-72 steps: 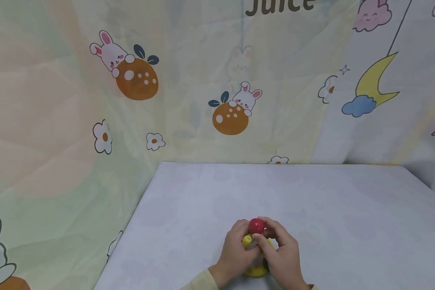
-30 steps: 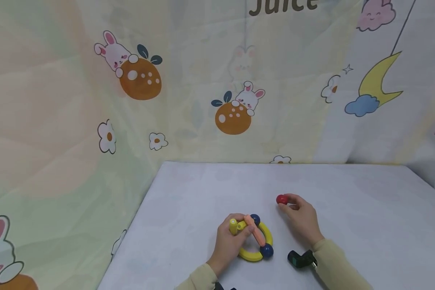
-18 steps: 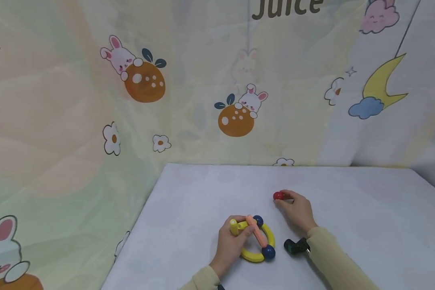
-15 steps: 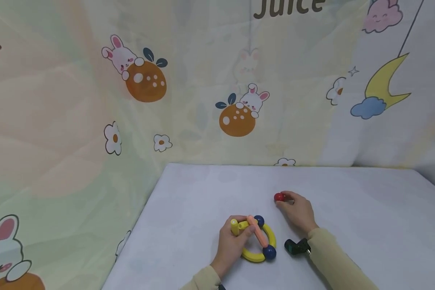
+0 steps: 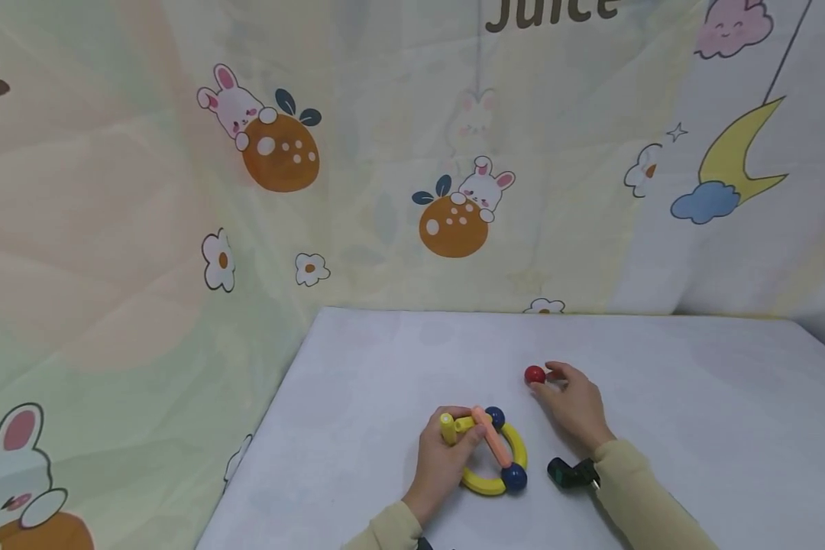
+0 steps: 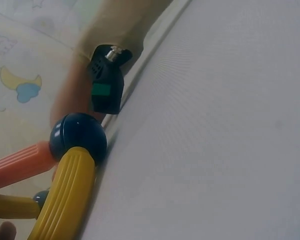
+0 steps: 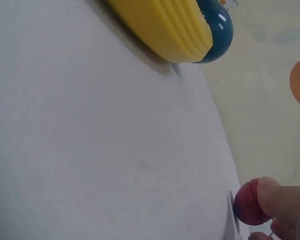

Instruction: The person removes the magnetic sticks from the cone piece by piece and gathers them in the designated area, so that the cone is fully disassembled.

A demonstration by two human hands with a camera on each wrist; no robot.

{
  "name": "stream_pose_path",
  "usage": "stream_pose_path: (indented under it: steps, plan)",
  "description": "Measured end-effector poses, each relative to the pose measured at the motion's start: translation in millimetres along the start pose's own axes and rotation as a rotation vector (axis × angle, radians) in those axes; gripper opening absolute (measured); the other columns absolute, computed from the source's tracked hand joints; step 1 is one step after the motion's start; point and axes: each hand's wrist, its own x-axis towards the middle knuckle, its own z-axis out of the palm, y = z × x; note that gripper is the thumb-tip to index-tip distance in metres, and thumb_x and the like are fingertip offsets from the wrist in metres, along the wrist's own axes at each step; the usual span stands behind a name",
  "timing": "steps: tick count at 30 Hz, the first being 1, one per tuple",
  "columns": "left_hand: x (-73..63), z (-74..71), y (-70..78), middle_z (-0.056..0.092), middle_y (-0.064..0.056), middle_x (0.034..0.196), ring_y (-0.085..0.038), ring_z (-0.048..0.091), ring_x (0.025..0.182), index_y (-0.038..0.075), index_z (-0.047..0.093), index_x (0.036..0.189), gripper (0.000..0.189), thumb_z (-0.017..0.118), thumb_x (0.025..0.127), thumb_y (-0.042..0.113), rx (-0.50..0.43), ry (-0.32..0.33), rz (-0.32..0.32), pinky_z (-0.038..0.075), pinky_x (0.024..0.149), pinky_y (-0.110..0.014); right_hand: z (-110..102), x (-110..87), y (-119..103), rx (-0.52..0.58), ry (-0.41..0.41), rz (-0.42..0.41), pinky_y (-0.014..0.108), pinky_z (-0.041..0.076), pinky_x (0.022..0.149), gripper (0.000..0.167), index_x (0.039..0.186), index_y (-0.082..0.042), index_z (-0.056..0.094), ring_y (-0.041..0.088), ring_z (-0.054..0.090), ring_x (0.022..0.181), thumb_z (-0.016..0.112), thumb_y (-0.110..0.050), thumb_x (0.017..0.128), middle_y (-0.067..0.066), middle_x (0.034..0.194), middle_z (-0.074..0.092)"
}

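My left hand (image 5: 441,458) grips a magnetic-stick build. It has yellow curved sticks (image 5: 516,443), an orange stick (image 5: 491,435), a short yellow stick standing up (image 5: 447,429) and navy balls (image 5: 514,477). In the left wrist view a navy ball (image 6: 77,140) joins an orange stick (image 6: 20,165) and a curved yellow stick (image 6: 65,200). My right hand (image 5: 577,405) is beside a red ball (image 5: 535,374) resting on the table. In the right wrist view my thumb overlaps the red ball (image 7: 250,202); another fingertip looks apart from it.
The white table (image 5: 385,367) runs back to a printed cloth backdrop (image 5: 357,153). A black wrist camera (image 5: 571,472) sticks out from the right sleeve (image 5: 649,496). Yellow curved stick (image 7: 160,25) and navy end show close by in the right wrist view.
The red ball left the build and went up-right onto the table in my right hand. In the last half second the fingers have loosened and drawn slightly right. The left hand keeps its grip.
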Motion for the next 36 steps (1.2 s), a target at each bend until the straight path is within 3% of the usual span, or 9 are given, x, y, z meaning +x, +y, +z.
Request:
stream_pose_path:
  steps: [4,7,13,18,23,26,30,36]
  plan:
    - [0.6,-0.7,-0.6,0.062,0.003,0.108,-0.01,0.061,0.087,0.015,0.06,0.113,0.034,0.073,0.088,0.034,-0.001,0.007,0.006,0.051,0.076,-0.022,-4,-11.4,-4,0.058,0.037,0.042,0.045,0.047,0.088,0.059,0.14,-0.004,0.046,0.033,0.051,0.107,0.063,-0.036,0.094,0.019,0.131,0.053]
    - [0.8,-1.5,-0.8,0.065,0.002,0.108,-0.01,0.06,0.087,0.013,0.06,0.113,0.032,0.07,0.09,0.033,0.01,0.022,0.029,0.051,0.076,-0.022,-4,-27.8,-15,0.088,0.068,0.028,0.034,0.046,0.077,0.052,0.136,-0.005,0.05,0.027,0.051,0.099,0.061,-0.035,0.096,0.016,0.126,0.055]
    - [1.1,-4.9,-1.6,0.068,0.005,0.111,-0.009,0.062,0.095,0.013,0.062,0.12,0.033,0.062,0.096,0.034,0.005,0.017,0.02,0.049,0.084,-0.022,8,-69.1,-52,0.141,0.032,-0.151,0.021,0.044,0.059,0.025,0.112,-0.008,0.065,0.016,0.052,0.075,0.069,-0.022,0.092,0.004,0.091,0.06]
    - [1.6,-4.6,-4.8,0.068,0.004,0.114,-0.011,0.063,0.103,0.007,0.06,0.128,0.041,0.064,0.095,0.029,-0.028,0.0,0.063,0.049,0.089,-0.023,19,-89.8,-69,0.168,-0.013,-0.286,0.021,0.038,0.048,0.028,0.106,-0.015,0.068,0.007,0.046,0.058,0.079,-0.026,0.083,-0.007,0.081,0.061]
    - [2.5,-1.9,-4.8,0.068,0.0,0.11,-0.009,0.063,0.091,0.005,0.059,0.128,0.041,0.066,0.094,0.027,-0.044,0.011,0.061,0.051,0.08,-0.021,22,-95.6,-70,0.129,0.002,-0.353,0.02,0.038,0.046,0.042,0.117,-0.015,0.064,0.003,0.045,0.055,0.082,-0.011,0.078,-0.008,0.082,0.063]
    - [5.0,-3.0,-5.0,0.067,-0.001,0.104,-0.008,0.061,0.081,0.006,0.061,0.123,0.038,0.067,0.093,0.027,-0.043,0.059,0.028,0.051,0.073,-0.02,17,-95.8,-67,0.127,0.048,-0.397,0.021,0.04,0.047,0.054,0.127,-0.014,0.06,0.004,0.047,0.056,0.081,-0.008,0.077,-0.007,0.088,0.066]
    - [9.9,-8.1,-4.8,0.065,-0.001,0.104,-0.01,0.06,0.09,0.006,0.062,0.118,0.033,0.068,0.093,0.026,-0.042,0.153,-0.01,0.05,0.08,-0.018,8,-95.5,-60,0.162,0.092,-0.439,0.021,0.047,0.052,0.057,0.131,-0.013,0.057,0.004,0.055,0.063,0.079,-0.003,0.079,-0.002,0.097,0.067]
    - [15.8,-17.6,-6.0,0.061,-0.004,0.104,-0.016,0.058,0.097,0.003,0.06,0.117,0.034,0.07,0.091,0.023,-0.052,0.252,-0.043,0.05,0.083,-0.018,-3,-96.6,-46,0.159,0.108,-0.383,0.023,0.053,0.063,0.047,0.127,-0.011,0.058,0.005,0.063,0.075,0.074,-0.002,0.084,-0.002,0.1,0.07]
